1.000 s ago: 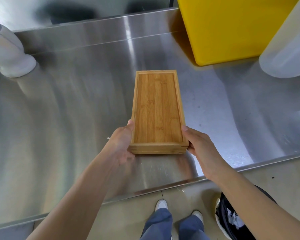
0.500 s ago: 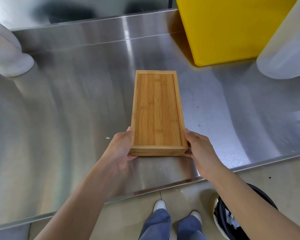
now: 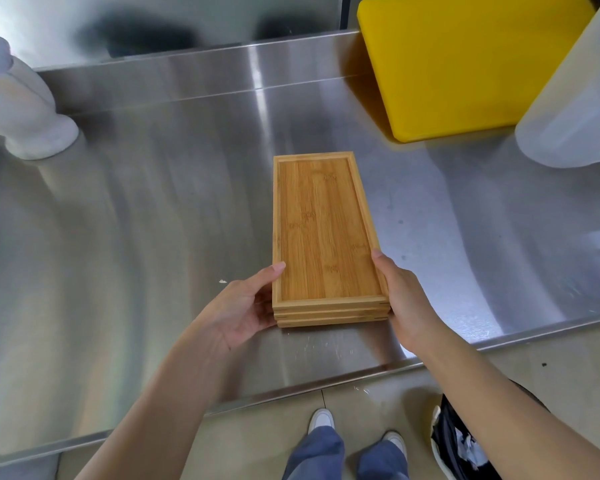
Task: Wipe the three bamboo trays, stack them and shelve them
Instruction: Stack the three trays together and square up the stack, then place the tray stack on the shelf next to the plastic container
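a stack of three bamboo trays [image 3: 326, 233] sits on the stainless steel counter [image 3: 153, 237], near its front edge and roughly centred in front of the person. the stack is aligned with its long axis running away from the person; the near short end shows three layered edges, flush with each other. the top tray faces up and its recess holds nothing.

the left hand [image 3: 243, 308] grasps the left near corner of the stack: the thumb lies along the top rim of the left side, and the palm and fingers cup the side wall. the right hand [image 3: 400, 299] grasps the right near corner: the thumb rests on the right rim and the fingers are hidden behind the side wall. both hands press inward against the stack. whether the stack rests fully on the counter or is slightly raised cannot be told.

a yellow board [image 3: 465, 64] leans at the rear right of the counter, well apart from the trays. a translucent plastic container [image 3: 575, 109] stands just beside it at the right edge. a white object [image 3: 18, 109] stands at the far left. a dark bin [image 3: 465, 445] sits on the tiled floor [image 3: 250, 445] beside the person's white shoes [image 3: 321, 419].
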A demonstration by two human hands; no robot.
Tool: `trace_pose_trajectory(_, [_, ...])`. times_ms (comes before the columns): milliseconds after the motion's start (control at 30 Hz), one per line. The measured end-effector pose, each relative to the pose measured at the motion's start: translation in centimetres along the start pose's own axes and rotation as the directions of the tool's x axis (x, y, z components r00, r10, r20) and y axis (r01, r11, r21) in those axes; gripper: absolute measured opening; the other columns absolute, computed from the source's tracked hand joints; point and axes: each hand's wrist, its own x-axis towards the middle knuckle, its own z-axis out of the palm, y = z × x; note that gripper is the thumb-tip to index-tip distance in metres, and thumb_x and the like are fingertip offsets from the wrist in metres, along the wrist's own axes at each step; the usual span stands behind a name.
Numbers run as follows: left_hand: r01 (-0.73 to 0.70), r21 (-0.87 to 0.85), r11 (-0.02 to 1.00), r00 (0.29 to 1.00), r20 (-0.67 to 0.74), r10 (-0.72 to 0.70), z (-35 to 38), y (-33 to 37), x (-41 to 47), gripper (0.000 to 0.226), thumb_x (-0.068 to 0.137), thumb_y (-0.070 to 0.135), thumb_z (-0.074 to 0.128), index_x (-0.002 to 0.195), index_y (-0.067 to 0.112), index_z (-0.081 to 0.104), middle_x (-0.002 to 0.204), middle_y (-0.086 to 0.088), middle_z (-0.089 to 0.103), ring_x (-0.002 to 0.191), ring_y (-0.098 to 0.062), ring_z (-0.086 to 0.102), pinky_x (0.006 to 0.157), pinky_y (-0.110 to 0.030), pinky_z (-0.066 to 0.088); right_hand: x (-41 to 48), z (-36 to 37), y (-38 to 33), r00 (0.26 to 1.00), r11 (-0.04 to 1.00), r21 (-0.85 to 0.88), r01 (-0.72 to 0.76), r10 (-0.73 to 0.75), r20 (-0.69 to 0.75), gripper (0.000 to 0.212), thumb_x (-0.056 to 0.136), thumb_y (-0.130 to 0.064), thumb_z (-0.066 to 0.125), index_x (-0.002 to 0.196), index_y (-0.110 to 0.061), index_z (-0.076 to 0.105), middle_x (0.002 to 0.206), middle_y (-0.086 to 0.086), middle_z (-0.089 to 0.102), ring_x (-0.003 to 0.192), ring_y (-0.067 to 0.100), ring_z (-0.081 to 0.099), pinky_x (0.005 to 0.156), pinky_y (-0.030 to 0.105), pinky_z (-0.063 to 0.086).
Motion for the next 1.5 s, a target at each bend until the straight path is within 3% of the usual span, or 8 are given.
trace_pose_trajectory(267, [-0.111,-0.05,0.993,0.993,-0.031,0.11,-0.1,0.5,0.0,0.044,0.059,0.036,0.072,0.091,0.006,0.071,0.088,-0.008,0.077,0.088,-0.022,0.069,0.079,-0.033,0.053,0.1,0.9,-1.3,1.0,0.999,0.039,0.027,-0.027,0.005,0.047,0.092,-0.047,0.045,0.126,-0.017,0.057,0.122,0.004,0.064,0.117,0.024,0.056,0.11,0.047,0.035])
trace_pose_trajectory(433, [-0.21,-0.071,0.975,0.977,-0.058,0.206,-0.2,3.9,-0.3,0.029,0.079,0.03,0.067,0.09,0.004,0.071,0.088,-0.008,0.077,0.087,-0.022,0.069,0.076,-0.031,0.053,1.1,2.3,-4.7,0.993,0.993,0.012,0.116,-0.116,0.017,0.065,0.077,-0.06,0.053,0.125,-0.018,0.058,0.126,0.002,0.063,0.122,0.024,0.053,0.111,0.05,0.032])
trace_pose_trajectory(633, [-0.334,-0.037,0.942,0.94,-0.091,0.329,-0.4,10.9,-0.9,0.03,0.08,0.036,0.067,0.09,0.008,0.072,0.101,-0.013,0.074,0.096,-0.026,0.066,0.093,-0.039,0.051,2.7,5.0,-11.7,0.973,0.974,-0.011,0.227,-0.226,0.052,0.046,0.09,-0.052,0.044,0.12,-0.019,0.056,0.11,0.005,0.065,0.102,0.024,0.06,0.09,0.039,0.047])
trace_pose_trajectory(900, [-0.475,-0.036,0.879,0.868,-0.185,0.461,-0.5,23.4,-2.2,0.045,0.077,0.039,0.071,0.106,0.005,0.067,0.103,-0.014,0.071,0.089,-0.025,0.066,0.077,-0.035,0.055,5.5,9.8,-23.7,0.93,0.934,0.08,0.347,-0.354,0.098,0.035,0.09,-0.047,0.048,0.115,-0.022,0.052,0.092,-0.002,0.061,0.084,0.016,0.057,0.08,0.035,0.045])
trace_pose_trajectory(1000, [-0.497,-0.039,0.867,0.857,-0.184,0.482,-0.3,28.4,-2.0,0.049,0.077,0.04,0.071,0.111,0.006,0.063,0.102,-0.013,0.069,0.087,-0.024,0.066,0.071,-0.033,0.054,7.2,11.4,-28.3,0.924,0.931,0.107,0.349,-0.361,0.128,0.04,0.089,-0.045,0.053,0.119,-0.019,0.052,0.104,0.004,0.063,0.095,0.023,0.059,0.086,0.04,0.048])
trace_pose_trajectory(1167, [-0.501,-0.077,0.862,0.855,-0.198,0.48,-0.1,36.4,-0.2,0.053,0.074,0.04,0.073,0.112,0.005,0.06,0.087,-0.01,0.065,0.074,-0.022,0.064,0.042,-0.025,0.053,10.7,13.8,-36.2,0.91,0.926,0.095,0.365,-0.376,0.172,0.037,0.089,-0.04,0.053,0.115,-0.014,0.058,0.1,0.008,0.065,0.095,0.027,0.06,0.092,0.045,0.049])
trace_pose_trajectory(1400, [-0.495,-0.143,0.857,0.853,-0.27,0.447,-1.5,48.6,9.3,0.067,0.068,0.042,0.079,0.119,0.008,0.052,0.112,-0.014,0.065,0.096,-0.028,0.066,0.071,-0.037,0.057,21.3,18.4,-45.8,0.901,0.922,0.045,0.385,-0.386,0.196,0.022,0.093,-0.037,0.05,0.106,-0.02,0.045,0.089,0.004,0.055,0.081,0.021,0.053,0.084,0.039,0.046])
trace_pose_trajectory(1500, [-0.489,-0.125,0.863,0.856,-0.257,0.448,-1.5,50.3,10.3,0.069,0.066,0.041,0.081,0.12,0.008,0.053,0.113,-0.014,0.065,0.092,-0.027,0.068,0.057,-0.035,0.057,23.0,18.6,-46.9,0.907,0.929,0.055,0.365,-0.368,0.206,0.023,0.092,-0.037,0.051,0.107,-0.02,0.045,0.089,0.004,0.056,0.081,0.021,0.055,0.09,0.041,0.049])
